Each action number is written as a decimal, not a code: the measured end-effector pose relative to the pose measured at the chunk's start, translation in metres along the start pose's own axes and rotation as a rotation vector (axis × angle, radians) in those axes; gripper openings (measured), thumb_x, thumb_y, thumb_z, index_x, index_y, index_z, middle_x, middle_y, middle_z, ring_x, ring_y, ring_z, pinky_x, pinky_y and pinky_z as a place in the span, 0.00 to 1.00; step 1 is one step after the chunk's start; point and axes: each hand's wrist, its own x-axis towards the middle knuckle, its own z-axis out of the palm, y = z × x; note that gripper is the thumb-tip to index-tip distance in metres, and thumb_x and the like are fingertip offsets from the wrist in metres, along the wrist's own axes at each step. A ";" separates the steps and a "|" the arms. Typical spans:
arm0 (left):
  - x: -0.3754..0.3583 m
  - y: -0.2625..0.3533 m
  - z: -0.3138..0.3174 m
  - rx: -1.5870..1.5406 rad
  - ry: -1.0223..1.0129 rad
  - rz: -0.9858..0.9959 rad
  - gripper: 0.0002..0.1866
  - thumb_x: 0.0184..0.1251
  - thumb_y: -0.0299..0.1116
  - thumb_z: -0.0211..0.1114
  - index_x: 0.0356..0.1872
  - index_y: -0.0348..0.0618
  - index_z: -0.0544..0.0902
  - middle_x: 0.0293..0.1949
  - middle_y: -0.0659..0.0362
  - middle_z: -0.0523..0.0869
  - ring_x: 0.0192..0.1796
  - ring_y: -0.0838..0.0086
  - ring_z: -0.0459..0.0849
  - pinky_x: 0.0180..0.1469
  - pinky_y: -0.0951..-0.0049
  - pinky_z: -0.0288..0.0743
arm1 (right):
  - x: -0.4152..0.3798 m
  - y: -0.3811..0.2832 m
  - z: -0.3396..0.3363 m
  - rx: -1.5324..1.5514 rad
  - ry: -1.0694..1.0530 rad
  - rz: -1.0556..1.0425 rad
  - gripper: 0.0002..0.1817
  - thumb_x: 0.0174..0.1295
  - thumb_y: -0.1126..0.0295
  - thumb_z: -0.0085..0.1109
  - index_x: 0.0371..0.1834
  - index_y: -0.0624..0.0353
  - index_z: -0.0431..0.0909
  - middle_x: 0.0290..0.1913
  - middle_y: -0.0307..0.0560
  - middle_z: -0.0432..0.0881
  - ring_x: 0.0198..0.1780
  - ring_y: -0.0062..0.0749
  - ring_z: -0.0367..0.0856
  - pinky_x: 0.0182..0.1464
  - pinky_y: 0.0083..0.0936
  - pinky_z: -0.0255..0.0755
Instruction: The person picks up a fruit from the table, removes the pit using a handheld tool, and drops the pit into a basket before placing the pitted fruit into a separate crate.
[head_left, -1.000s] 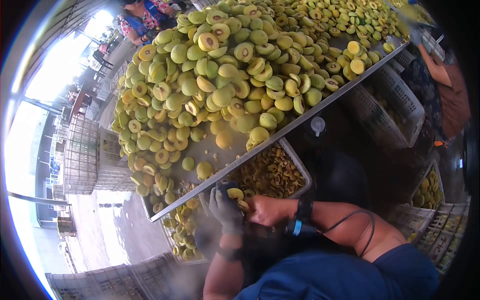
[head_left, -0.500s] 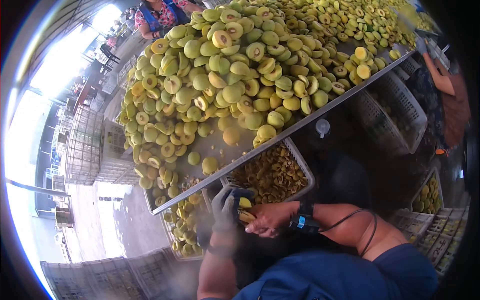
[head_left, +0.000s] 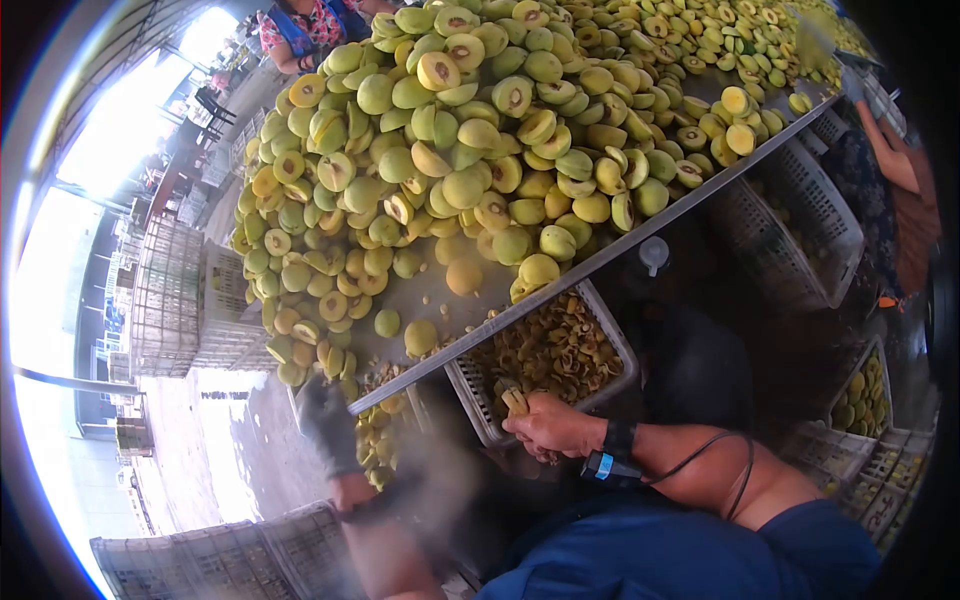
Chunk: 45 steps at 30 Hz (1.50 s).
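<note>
No text, label, brand, number or sign can be read anywhere in the view. The black wristband with a blue patch (head_left: 606, 462), just beside the white plastic crate of fruit pieces (head_left: 478, 400), shows no legible marking.

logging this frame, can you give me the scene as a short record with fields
left hand: gloved left hand at the table edge, over a crate of fruit halves; grip cannot be told
right hand: bare right hand holds a small yellow piece over the crate of pits
table: heap of halved green-yellow fruit
others: person in floral top at the far side
</note>
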 end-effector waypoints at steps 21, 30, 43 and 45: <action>-0.091 0.155 0.037 -0.682 -0.549 0.110 0.23 0.65 0.30 0.69 0.62 0.35 0.83 0.54 0.54 0.89 0.53 0.70 0.88 0.55 0.69 0.82 | -0.033 -0.050 0.010 -0.464 0.047 -0.593 0.12 0.67 0.71 0.61 0.49 0.68 0.78 0.39 0.55 0.86 0.41 0.40 0.85 0.47 0.37 0.78; -0.126 0.124 0.075 -0.563 -0.196 0.233 0.22 0.57 0.37 0.74 0.53 0.41 0.86 0.43 0.55 0.91 0.46 0.60 0.90 0.50 0.63 0.82 | -0.034 -0.033 0.011 -0.407 -0.107 -0.437 0.10 0.70 0.70 0.60 0.49 0.65 0.79 0.37 0.45 0.85 0.38 0.29 0.82 0.44 0.32 0.77; -0.122 0.135 0.091 -0.762 -0.208 -0.018 0.15 0.76 0.39 0.57 0.44 0.38 0.87 0.38 0.56 0.89 0.39 0.69 0.87 0.43 0.68 0.81 | -0.017 -0.024 0.000 -0.555 -0.160 -0.537 0.09 0.73 0.68 0.58 0.45 0.64 0.78 0.34 0.43 0.84 0.37 0.32 0.84 0.44 0.32 0.78; -0.117 0.121 0.098 -0.741 -0.216 0.117 0.18 0.78 0.41 0.55 0.42 0.37 0.87 0.37 0.56 0.89 0.38 0.71 0.86 0.41 0.69 0.80 | -0.016 -0.023 -0.007 -0.352 -0.388 -0.388 0.08 0.75 0.68 0.57 0.42 0.61 0.77 0.30 0.42 0.81 0.30 0.30 0.82 0.35 0.30 0.77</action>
